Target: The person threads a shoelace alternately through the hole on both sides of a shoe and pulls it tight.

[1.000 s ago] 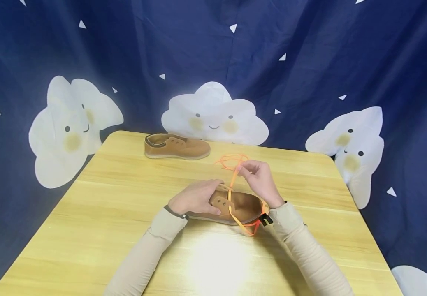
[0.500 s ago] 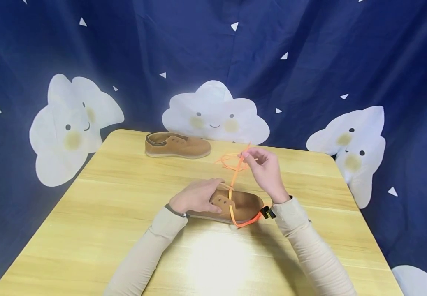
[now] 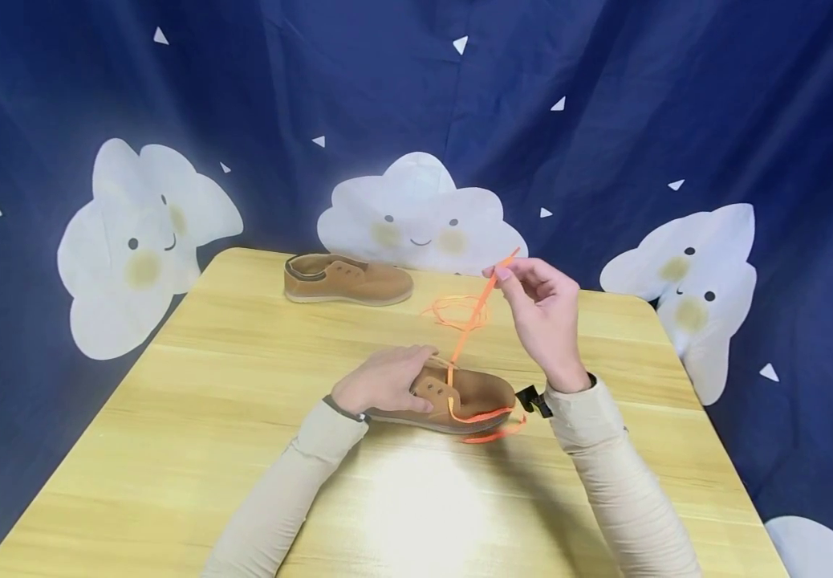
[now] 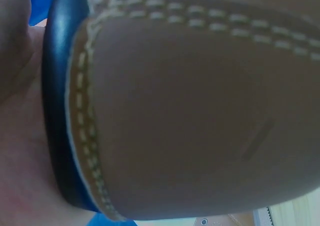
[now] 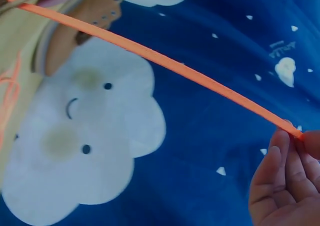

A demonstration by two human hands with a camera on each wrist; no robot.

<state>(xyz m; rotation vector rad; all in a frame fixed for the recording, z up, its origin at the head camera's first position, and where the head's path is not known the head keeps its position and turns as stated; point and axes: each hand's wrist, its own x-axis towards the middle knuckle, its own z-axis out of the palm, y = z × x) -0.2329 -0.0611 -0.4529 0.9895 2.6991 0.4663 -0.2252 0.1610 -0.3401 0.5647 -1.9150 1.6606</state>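
A brown leather shoe (image 3: 485, 387) lies at mid-table, opening toward the right. Over its front part rests my left hand (image 3: 386, 382), thumb on the near side and fingers across the top, holding it. Double-stitched leather (image 4: 190, 111) fills the left wrist view. My right hand (image 3: 548, 313) is raised beyond the shoe, pinching an orange shoelace (image 3: 469, 325) between thumb and fingertips. In the right wrist view the shoelace (image 5: 165, 62) runs straight from the shoe to my right hand (image 5: 287, 186). Another stretch of lace trails over the shoe's near rim toward the heel.
A second brown shoe (image 3: 351, 281) without a lace stands at the back left of the wooden table (image 3: 171, 449). A loose coil of orange lace (image 3: 453, 313) lies behind the first shoe. A blue cloud-print curtain (image 3: 279, 96) hangs behind the table.
My right hand has risen up and to the right, drawing out more lace. The lace loop on the near side has shrunk onto the shoe. The left hand stays in place.
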